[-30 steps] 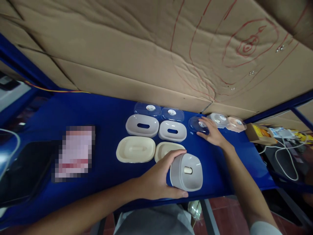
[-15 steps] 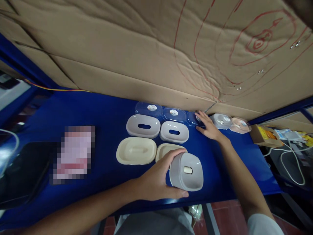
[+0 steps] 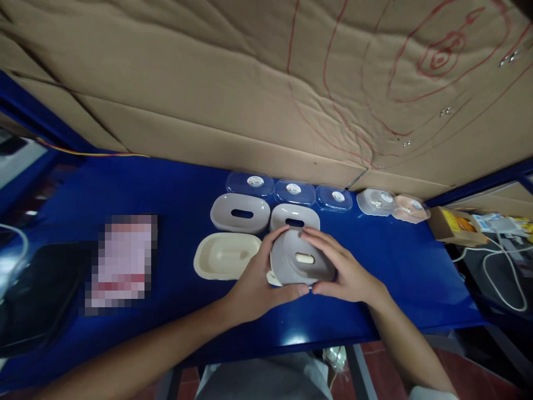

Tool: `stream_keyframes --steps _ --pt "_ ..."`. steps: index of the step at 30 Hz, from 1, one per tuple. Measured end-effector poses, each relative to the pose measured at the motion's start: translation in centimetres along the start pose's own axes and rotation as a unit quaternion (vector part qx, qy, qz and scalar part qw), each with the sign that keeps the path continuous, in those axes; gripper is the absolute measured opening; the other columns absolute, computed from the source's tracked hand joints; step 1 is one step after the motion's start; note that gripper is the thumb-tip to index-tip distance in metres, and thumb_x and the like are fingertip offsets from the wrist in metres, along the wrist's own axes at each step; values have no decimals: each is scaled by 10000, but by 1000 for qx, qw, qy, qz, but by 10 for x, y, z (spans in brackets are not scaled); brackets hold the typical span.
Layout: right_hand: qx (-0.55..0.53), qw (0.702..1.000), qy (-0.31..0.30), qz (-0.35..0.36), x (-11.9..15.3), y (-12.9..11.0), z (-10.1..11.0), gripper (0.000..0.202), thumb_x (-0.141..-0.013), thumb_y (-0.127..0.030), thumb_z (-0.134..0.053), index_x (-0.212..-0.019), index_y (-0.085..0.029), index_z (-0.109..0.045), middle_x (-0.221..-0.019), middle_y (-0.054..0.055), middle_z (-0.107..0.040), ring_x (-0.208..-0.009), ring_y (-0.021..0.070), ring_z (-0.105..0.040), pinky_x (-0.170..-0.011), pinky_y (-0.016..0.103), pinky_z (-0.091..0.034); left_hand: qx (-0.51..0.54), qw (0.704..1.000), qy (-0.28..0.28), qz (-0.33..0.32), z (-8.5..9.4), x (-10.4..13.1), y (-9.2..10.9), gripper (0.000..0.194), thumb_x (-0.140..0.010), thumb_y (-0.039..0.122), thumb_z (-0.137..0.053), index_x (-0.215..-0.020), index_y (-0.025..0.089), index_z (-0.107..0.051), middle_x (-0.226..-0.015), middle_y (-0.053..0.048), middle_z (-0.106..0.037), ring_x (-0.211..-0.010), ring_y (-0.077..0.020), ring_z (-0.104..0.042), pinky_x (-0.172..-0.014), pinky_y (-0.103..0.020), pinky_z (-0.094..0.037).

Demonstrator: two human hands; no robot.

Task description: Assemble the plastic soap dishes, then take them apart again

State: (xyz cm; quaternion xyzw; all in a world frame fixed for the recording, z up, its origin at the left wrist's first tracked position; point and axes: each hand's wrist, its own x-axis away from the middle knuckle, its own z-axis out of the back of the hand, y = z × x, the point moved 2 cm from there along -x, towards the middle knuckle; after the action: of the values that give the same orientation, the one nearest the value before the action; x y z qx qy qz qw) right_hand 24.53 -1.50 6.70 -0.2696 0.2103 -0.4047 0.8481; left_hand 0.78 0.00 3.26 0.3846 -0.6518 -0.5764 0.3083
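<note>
Both hands hold a grey oval plastic dish (image 3: 291,266) with a cream piece (image 3: 305,259) showing in its slot. My left hand (image 3: 258,283) grips its left side and my right hand (image 3: 350,272) its right side, thumbs at the near edge. Just behind it sits a grey slotted dish (image 3: 306,214), partly covered by my fingers. Another grey slotted dish (image 3: 220,214) lies to its left. In front of that rests a cream oval base (image 3: 214,255) with a raised middle. The edge of a second cream base (image 3: 272,278) peeks out under the held dish.
Three clear lids with round labels line the back: left (image 3: 239,183), middle (image 3: 283,191), right (image 3: 327,199). Right of them are lidded grey (image 3: 370,205) and pink (image 3: 410,210) boxes. A blurred-out flat item (image 3: 122,258) lies left. Cardboard (image 3: 187,83) walls the back.
My right hand has come back from the right clear lid and now grips the grey dish. My left hand has moved the dish slightly left and away from me, over the cream base.
</note>
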Motion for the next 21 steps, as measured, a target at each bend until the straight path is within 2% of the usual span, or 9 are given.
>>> stream_keyframes --steps 4,8,11,13,16,18,21 --pt "3 999 41 15 -1 15 -17 786 -1019 -717 -584 -1675 -327 -401 -1743 150 -418 -1601 362 -444 -1283 570 -432 20 999 11 28 1 -4 -4 1030 -765 502 -967 -1580 300 -371 -1644 -145 -485 -1484 -378 -537 -1224 -543 -490" --pt "-31 997 67 19 1 11 -15 736 -1041 -749 -488 -1617 -292 -469 -1688 162 -497 -1569 365 -491 -1262 550 -459 16 999 1 41 2 -2 -3 1084 -727 503 -989 -1603 314 -379 -1654 -141 -486 -1455 -395 -564 -1185 -527 -525" --pt "-75 994 83 0 7 12 0 751 -1034 -805 -396 -1593 -313 -497 -1618 126 -588 -1515 352 -559 -1225 512 -506 -7 999 -20 28 2 2 -1 1171 -717 504 -994 -1664 316 -332 -1696 -150 -446 -1505 -428 -511 -1194 -531 -514" --pt "-68 992 99 -29 16 20 17 782 -1004 -831 -439 -1606 -334 -483 -1596 106 -615 -1473 351 -600 -1208 500 -525 -22 999 -35 24 3 4 -2 1186 -715 503 -997 -1677 326 -326 -1693 -153 -455 -1509 -439 -507 -1190 -543 -514" --pt "18 981 155 -113 32 43 48 804 -949 -783 -637 -1607 -349 -482 -1604 105 -603 -1461 377 -602 -1216 547 -509 -48 997 -61 5 3 7 -3 1146 -710 487 -1006 -1655 369 -370 -1654 -135 -508 -1476 -430 -547 -1161 -548 -535" --pt "90 964 182 -171 42 60 65 784 -905 -715 -758 -1556 -337 -538 -1572 117 -621 -1447 399 -604 -1219 602 -491 -61 995 -83 -20 2 9 -2 1118 -714 464 -1010 -1641 404 -387 -1650 -112 -516 -1494 -417 -535 -1162 -538 -538" --pt "154 948 174 -216 52 79 77 737 -860 -677 -826 -1466 -316 -612 -1503 132 -656 -1408 415 -622 -1210 674 -477 -82 989 -109 -54 1 9 -1 1095 -723 431 -1012 -1627 421 -393 -1650 -91 -520 -1524 -396 -509 -1205 -538 -508"
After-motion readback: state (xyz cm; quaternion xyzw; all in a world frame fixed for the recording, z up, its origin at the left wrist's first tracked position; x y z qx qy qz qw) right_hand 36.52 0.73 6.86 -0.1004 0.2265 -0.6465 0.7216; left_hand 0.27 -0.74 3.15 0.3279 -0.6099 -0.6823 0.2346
